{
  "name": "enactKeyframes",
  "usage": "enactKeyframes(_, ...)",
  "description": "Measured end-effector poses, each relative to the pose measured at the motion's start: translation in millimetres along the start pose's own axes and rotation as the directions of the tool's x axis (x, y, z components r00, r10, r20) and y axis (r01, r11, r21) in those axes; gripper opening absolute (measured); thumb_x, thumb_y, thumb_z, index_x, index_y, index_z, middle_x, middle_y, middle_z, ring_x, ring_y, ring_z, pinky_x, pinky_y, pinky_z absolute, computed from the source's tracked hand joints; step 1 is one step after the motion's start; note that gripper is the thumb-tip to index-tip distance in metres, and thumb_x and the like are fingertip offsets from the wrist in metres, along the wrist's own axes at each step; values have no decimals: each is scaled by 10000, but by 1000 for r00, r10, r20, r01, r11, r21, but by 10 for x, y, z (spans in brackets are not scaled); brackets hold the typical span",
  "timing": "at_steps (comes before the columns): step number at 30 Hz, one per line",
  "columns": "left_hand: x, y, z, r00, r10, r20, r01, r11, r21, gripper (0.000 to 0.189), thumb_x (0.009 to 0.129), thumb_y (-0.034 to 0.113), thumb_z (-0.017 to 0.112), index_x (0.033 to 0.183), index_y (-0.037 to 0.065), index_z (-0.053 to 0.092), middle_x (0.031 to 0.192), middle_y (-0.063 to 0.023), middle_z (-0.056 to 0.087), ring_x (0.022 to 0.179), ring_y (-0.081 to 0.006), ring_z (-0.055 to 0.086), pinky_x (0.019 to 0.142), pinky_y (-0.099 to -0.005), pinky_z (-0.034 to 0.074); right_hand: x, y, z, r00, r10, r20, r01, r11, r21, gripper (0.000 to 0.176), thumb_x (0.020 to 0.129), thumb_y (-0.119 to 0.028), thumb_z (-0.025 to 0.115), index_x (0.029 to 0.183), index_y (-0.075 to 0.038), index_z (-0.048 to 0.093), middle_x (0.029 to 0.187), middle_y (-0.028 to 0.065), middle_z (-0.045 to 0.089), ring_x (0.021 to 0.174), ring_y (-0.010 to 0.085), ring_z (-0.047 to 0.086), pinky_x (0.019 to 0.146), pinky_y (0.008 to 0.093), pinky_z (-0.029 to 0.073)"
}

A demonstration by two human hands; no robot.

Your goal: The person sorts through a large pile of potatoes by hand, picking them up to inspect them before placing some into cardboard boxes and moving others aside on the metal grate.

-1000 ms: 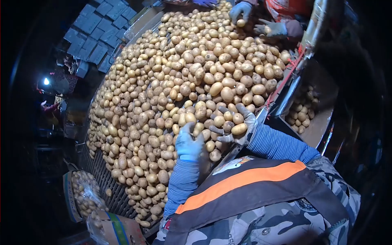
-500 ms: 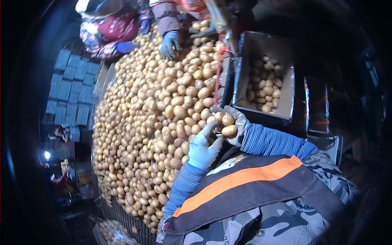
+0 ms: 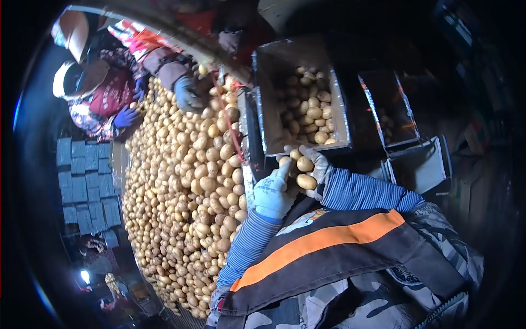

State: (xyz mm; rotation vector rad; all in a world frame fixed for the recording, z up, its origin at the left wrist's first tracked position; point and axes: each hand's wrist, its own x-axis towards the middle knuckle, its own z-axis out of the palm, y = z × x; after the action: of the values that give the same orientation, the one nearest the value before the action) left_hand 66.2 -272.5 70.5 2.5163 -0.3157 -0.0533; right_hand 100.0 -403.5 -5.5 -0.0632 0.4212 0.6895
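My right hand [image 3: 323, 169], in a pale grey-stained glove, is closed around several potatoes [image 3: 305, 164] in front of my chest. My left hand [image 3: 273, 196], in a white and light-blue glove, is curled close against it, its raised fingertips at a small potato [image 3: 285, 161]. The lower fingers of the left hand are partly hidden. Just beyond my hands stands an open cardboard box [image 3: 341, 112] with potatoes [image 3: 314, 112] in its bottom. To the left spreads a large heap of potatoes [image 3: 186, 192] on the sorting table.
Across the heap, a co-worker's gloved hand [image 3: 188, 94] reaches over the potatoes; another person's purple glove [image 3: 126, 117] is farther left. A red cord [image 3: 226, 118] runs along the table edge. More open boxes [image 3: 419, 164] stand at right, and stacked cartons [image 3: 87, 183] at far left.
My view has turned right, so the heap and box appear farther left. My hands stay together with the potatoes, now nearer the box. The co-worker's gloved hand still reaches over the heap.
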Motion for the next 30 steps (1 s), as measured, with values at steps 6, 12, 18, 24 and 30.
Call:
enactKeyframes(6,207,69,303,943,277,183,-303,944,135,544,650,242,737,1150,97,578,874,-118,653,708,-283,650,616,-378,508,-258,-268,-252,991,-46,-123,61,991,121,315,871,-301,611,1059,-49,587,1095,116,606,1148,292,526,995,501,419)
enactKeyframes(12,382,251,521,870,316,378,-363,930,55,647,684,374,748,1223,80,543,904,-138,643,723,-295,642,644,-378,504,-585,-453,-619,980,-170,-108,171,985,3,344,883,-326,589,1113,-70,592,1066,118,616,1124,285,548,993,456,435)
enactKeyframes(18,353,-11,731,985,113,130,-34,867,-498,278,827,170,659,1061,25,616,845,-107,657,720,-226,633,643,-321,497,-879,-938,-685,950,-204,-235,215,976,20,280,879,-346,581,1025,-109,612,936,72,638,948,221,600,776,379,533)
enactKeyframes(24,224,123,420,812,-310,495,536,58,-842,179,857,162,653,984,37,630,844,-52,644,658,-130,577,592,-272,482,-552,-2136,-426,934,-307,-182,345,906,247,254,811,-404,639,897,-165,618,875,59,618,881,298,611,707,419,562)
enactKeyframes(30,130,182,425,796,-299,526,541,-36,-840,164,847,33,615,1010,21,616,918,-73,649,763,-160,608,696,-284,499,539,-3685,848,760,-618,-204,588,786,-190,726,759,-554,657,1295,-134,407,1261,163,456,1114,385,497,871,520,482)
